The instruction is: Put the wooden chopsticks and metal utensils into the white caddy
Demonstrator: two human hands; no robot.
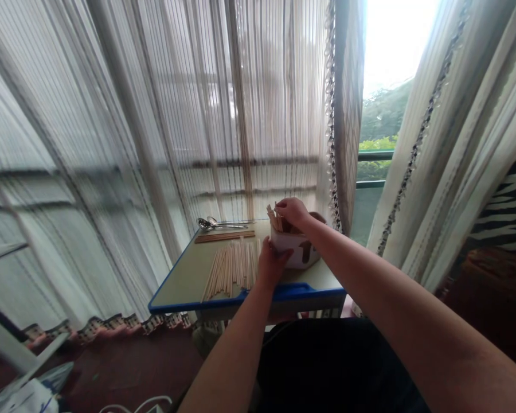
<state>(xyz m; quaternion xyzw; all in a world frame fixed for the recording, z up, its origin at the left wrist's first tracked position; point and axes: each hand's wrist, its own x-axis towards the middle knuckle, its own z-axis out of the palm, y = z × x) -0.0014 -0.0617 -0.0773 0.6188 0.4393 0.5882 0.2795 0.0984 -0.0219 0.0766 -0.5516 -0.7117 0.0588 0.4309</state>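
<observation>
The white container [293, 252] is clasped by the half-curled left hand [272, 263], best kept firm against tipping. Its standing sticks [277, 221] are met by the right hand [293, 211], fingers bent; any grip cannot be told. Loose sticks [230, 267] are spread left of both.

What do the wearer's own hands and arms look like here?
The left hand and right hand are gloveless, and no sleeve, watch or bracelet shows on either bare forearm. Rings or nail polish are too small to tell.
</observation>
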